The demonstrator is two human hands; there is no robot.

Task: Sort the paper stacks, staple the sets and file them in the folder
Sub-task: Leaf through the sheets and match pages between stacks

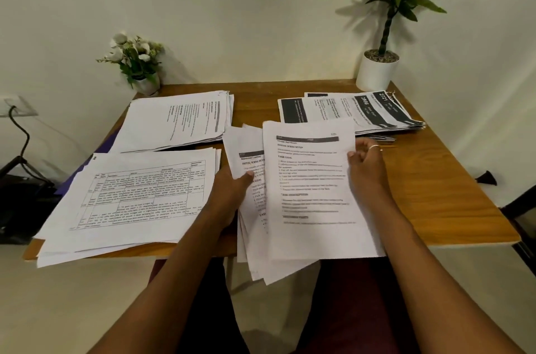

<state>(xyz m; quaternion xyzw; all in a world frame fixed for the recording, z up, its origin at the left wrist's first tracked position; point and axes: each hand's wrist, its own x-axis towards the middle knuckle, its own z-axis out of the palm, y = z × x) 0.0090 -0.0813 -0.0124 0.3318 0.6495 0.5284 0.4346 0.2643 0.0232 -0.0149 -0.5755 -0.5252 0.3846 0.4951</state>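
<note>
My left hand [232, 191] grips a fanned bundle of printed sheets [249, 208] at its left edge, thumb on top. My right hand [367, 162] pinches the right edge of a single printed sheet [313, 191] held over that bundle. On the wooden table [435, 194] lie three sorted stacks: a table-printed stack [130, 197] at front left, a text stack [179, 119] at back left, and a stack with dark headers [353, 110] at back right. A purple folder [72, 177] peeks out under the left stacks. Something thin and metallic [383, 138] lies just beyond my right hand.
A small pot of white flowers [136, 63] stands at the table's back left corner. At the back right corner is a tall green plant in a white pot [377, 69]. A black cable and dark gear [17, 168] sit left of the table. The held sheets overhang the front edge.
</note>
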